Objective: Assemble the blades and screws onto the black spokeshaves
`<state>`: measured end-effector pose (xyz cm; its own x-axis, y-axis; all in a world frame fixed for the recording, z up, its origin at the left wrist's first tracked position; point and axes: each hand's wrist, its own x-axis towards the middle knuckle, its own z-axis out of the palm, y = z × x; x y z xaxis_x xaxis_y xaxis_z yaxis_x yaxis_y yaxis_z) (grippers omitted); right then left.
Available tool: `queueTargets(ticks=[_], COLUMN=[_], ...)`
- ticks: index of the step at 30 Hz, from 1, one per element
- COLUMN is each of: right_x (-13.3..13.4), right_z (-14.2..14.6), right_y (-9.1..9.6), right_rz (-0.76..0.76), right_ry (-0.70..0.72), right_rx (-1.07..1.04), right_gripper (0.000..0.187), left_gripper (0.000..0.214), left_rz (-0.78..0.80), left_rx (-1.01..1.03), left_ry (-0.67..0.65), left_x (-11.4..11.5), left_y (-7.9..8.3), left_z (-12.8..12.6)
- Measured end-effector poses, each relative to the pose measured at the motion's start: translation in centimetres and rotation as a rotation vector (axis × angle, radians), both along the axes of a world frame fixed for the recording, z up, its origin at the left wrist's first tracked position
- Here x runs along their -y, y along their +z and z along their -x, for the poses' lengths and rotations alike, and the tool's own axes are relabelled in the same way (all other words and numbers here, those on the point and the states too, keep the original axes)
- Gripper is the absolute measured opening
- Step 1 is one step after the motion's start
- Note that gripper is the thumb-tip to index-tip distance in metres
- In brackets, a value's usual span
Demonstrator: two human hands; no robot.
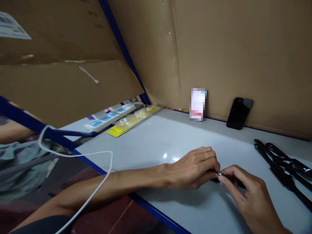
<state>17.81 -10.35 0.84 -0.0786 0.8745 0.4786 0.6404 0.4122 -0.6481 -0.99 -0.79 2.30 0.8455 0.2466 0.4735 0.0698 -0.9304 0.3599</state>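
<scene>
Head view, left hand: the left hand (195,169) pinches a small dark piece (215,180) between thumb and pointer finger; the other fingers curl in.
Head view, right hand: the right hand (248,191) has its thumb and pointer tips pressed on a tiny shiny bit (220,173).
Shiny bit: right where the two hands' fingertips meet, just above the table (151,139).
Dark piece: mostly hidden by the left fingers. More dark stuff shows under the right fingers; I can't tell if it is the same piece.
Weight: both look light, so fingertips should be enough.
Feel: the shiny bit looks like metal, so I think it is hard, smooth and a bit slippery. I can't tell if the dark piece is stiff or soft.
Easy to break: probably not, but easy to drop.
Best hold: pinch the shiny bit by its sides, and hold the dark piece close beside it.
Black pieces (282,175): long and thin, to the right of the right fingers, not touching them.
Black phone (240,113): leaning up, well past the fingertips.
</scene>
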Motion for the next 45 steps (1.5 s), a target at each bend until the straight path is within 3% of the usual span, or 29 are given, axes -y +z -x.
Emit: queueTargets(ticks=[6, 9, 14, 19, 27, 40, 45], right_x=[-0.3, -0.7, -1.1, -1.2, -1.0, -0.8, -1.0], right_z=[-1.0, -1.6, -1.4, -0.4, -0.3, -0.7, -0.6], right_y=[0.1, 0.3, 0.4, 0.5, 0.4, 0.9, 0.6], right_rz=[0.018, -0.067, -0.095, -0.173, -0.159, -0.179, -0.185], right_ry=[-0.036, -0.070, -0.032, 0.052, 0.098, 0.156, 0.131], right_rx=[0.053, 0.103, 0.164, 0.228, 0.292, 0.383, 0.381], right_gripper=[0.015, 0.016, 0.014, 0.010, 0.011, 0.016, 0.017], left_gripper=[0.013, 0.035, 0.046, 0.041, 0.040, 0.044, 0.038], left_rz=[0.050, 0.081, 0.110, 0.132, 0.037, -0.230, -0.323], left_rx=[-0.018, -0.196, -0.281, -0.201, -0.191, -0.220, -0.204], left_ry=[-0.027, -0.059, -0.096, -0.111, -0.159, 0.008, 0.010], left_x=[-1.1, -2.9, -4.8, -4.1, -2.5, -2.2, -2.0], left_y=[0.5, 1.0, -0.4, -1.8, -1.5, -1.5, -2.0], left_z=[0.6, 2.0, 3.0, 2.1, 1.5, 1.6, 1.5])
